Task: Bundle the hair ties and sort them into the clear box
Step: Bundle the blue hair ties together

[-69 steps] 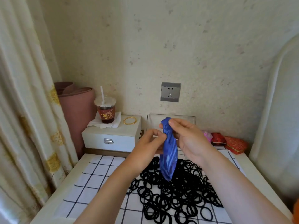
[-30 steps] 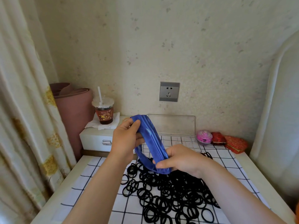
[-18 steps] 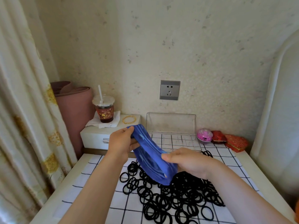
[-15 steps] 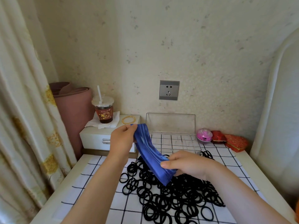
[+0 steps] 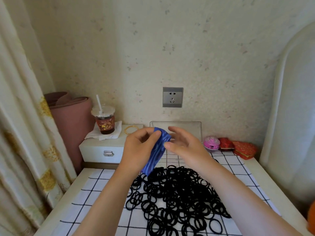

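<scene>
A heap of several black hair ties (image 5: 177, 195) lies on the white checked cloth (image 5: 95, 198). Above its far edge my left hand (image 5: 139, 150) pinches the top of a blue patterned fabric band (image 5: 156, 153), which hangs down slack. My right hand (image 5: 185, 145) is just right of the band with fingers spread and relaxed, not holding it. The clear box (image 5: 196, 128) stands behind my hands against the wall, lid up, partly hidden by them.
A white drawer unit (image 5: 102, 149) at the back left carries an iced drink cup (image 5: 104, 120) on a napkin and a gold bangle (image 5: 131, 129). A pink trinket (image 5: 211, 142) and red pouches (image 5: 242, 149) sit back right. Curtain at left, headboard at right.
My right hand has let go of the blue band's lower end and moved up beside it, open. The band now hangs from my left hand alone, higher and nearer the box.
</scene>
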A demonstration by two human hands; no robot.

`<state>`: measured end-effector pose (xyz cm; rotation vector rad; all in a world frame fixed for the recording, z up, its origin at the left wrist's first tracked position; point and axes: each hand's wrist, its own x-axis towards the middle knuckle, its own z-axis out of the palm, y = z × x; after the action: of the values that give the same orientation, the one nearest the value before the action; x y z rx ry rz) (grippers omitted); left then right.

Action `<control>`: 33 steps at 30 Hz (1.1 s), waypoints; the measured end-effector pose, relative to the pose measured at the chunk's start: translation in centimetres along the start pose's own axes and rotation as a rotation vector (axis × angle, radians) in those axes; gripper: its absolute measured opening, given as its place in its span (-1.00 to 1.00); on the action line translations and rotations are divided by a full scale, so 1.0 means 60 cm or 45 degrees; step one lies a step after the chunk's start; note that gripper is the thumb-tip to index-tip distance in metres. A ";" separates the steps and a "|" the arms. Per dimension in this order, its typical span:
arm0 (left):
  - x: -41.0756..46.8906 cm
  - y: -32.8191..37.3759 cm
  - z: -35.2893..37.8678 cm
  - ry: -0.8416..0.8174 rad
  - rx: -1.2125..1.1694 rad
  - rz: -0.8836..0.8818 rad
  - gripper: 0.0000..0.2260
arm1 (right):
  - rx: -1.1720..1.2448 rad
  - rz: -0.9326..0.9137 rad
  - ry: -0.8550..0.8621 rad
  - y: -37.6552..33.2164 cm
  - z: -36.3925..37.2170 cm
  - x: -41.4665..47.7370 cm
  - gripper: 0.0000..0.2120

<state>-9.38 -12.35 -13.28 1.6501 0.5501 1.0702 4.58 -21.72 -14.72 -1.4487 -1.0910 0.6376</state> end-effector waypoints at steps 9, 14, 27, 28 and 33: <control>0.001 -0.017 -0.003 -0.030 -0.027 -0.051 -0.86 | -0.111 0.186 -0.321 -0.004 -0.002 -0.011 -0.89; 0.001 -0.022 -0.006 -0.151 -0.062 -0.256 -0.74 | -0.113 0.336 -0.250 0.025 -0.002 -0.009 -0.88; -0.002 -0.047 -0.004 -0.381 -0.078 -0.549 -0.68 | 0.094 0.079 0.064 0.026 0.000 -0.005 -0.92; -0.003 -0.046 -0.007 -0.457 -0.040 -0.513 -0.68 | 0.098 0.080 0.068 0.025 -0.003 -0.004 -0.89; -0.008 -0.060 -0.006 -0.432 0.362 -0.304 -0.76 | -0.162 0.088 -0.028 0.027 -0.014 -0.003 -0.63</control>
<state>-9.37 -11.30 -16.77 1.9064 0.6749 0.5397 5.67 -22.09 -16.15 -1.5980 -1.1194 0.6433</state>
